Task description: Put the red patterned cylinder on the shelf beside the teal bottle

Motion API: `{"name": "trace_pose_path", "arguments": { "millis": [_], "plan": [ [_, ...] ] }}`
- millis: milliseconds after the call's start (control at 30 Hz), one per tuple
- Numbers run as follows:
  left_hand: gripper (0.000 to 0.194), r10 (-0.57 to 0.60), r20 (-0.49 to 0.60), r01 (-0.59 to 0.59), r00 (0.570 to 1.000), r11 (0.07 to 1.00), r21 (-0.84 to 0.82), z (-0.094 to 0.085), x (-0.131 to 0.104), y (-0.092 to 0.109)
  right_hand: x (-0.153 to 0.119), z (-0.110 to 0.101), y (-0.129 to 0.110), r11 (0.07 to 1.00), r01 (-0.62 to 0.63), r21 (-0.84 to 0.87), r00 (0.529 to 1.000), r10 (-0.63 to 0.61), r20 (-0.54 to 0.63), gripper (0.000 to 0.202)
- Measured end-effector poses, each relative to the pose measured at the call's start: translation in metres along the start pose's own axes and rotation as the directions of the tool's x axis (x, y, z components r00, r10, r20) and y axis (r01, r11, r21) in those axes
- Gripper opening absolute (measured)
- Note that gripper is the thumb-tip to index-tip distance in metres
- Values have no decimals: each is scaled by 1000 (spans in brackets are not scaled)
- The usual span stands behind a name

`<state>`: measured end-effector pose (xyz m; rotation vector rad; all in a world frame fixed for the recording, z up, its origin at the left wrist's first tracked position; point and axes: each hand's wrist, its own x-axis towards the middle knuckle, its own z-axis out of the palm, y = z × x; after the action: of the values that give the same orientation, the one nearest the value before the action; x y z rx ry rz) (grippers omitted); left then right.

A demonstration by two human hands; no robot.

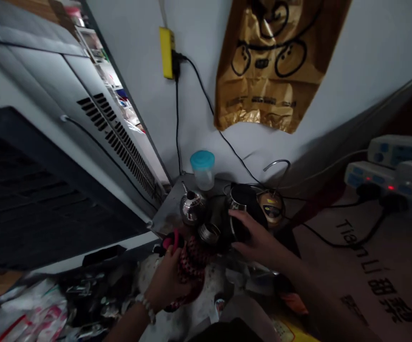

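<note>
Hands meet low at the middle of my view, in front of a small metal worktop [166, 216] set in the corner against the white wall. My left hand [168, 280] has its grip pressed together around a red-and-black patterned cloth [191, 266], with something pink [170, 240] poking out just above the knuckles; a beaded bracelet [146, 306] circles that wrist. My right hand [254, 237] lies with its fingers curled against the side of a dark steel pot [243, 209], touching it; I cannot tell whether that grip really clamps the pot or only rests on it. Left of the pot stands a shiny steel kettle [191, 206], and just in front of the kettle, between it and the pot, a small open metal cup [209, 232]. Behind the kettle, by the wall, stands a clear jar with a turquoise lid [203, 168]. Right of the pot sits a yellowish round appliance [272, 206]. Above the pot a gold plastic bag [273, 61] hangs on the wall. Far right of the pot lie power strips [391, 166] with red lights.
</note>
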<state>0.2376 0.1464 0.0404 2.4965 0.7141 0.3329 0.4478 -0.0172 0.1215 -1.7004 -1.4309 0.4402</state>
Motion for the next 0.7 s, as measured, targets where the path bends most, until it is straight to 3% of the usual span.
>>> {"name": "trace_pose_path", "arguments": {
  "millis": [100,200,267,400,467,600,700],
  "plan": [
    [55,57,-39,-58,998,997,-49,-12,-15,0,32,4,-26,993,118,6,961,-116,253,64],
    [65,43,-133,-54,990,996,-77,-24,-31,-3,57,11,-53,976,215,42,857,-209,471,66],
    [72,7,-196,-27,981,995,-99,-33,-43,-7,70,19,-74,962,274,2,801,-229,554,66],
    [71,-9,-268,-24,963,993,-116,-54,-66,-15,92,38,-124,876,304,-374,829,-50,557,66],
    [69,-24,-319,-15,948,993,-120,-64,-77,-22,102,47,-149,803,358,-476,827,-37,561,65],
    [75,-117,-424,47,898,984,-173,-77,-97,-40,123,69,-194,726,550,-413,717,-158,679,74],
    [75,-172,-481,78,860,975,-209,-83,-110,-55,135,91,-216,647,497,-578,784,-50,618,63]
  ]
}}
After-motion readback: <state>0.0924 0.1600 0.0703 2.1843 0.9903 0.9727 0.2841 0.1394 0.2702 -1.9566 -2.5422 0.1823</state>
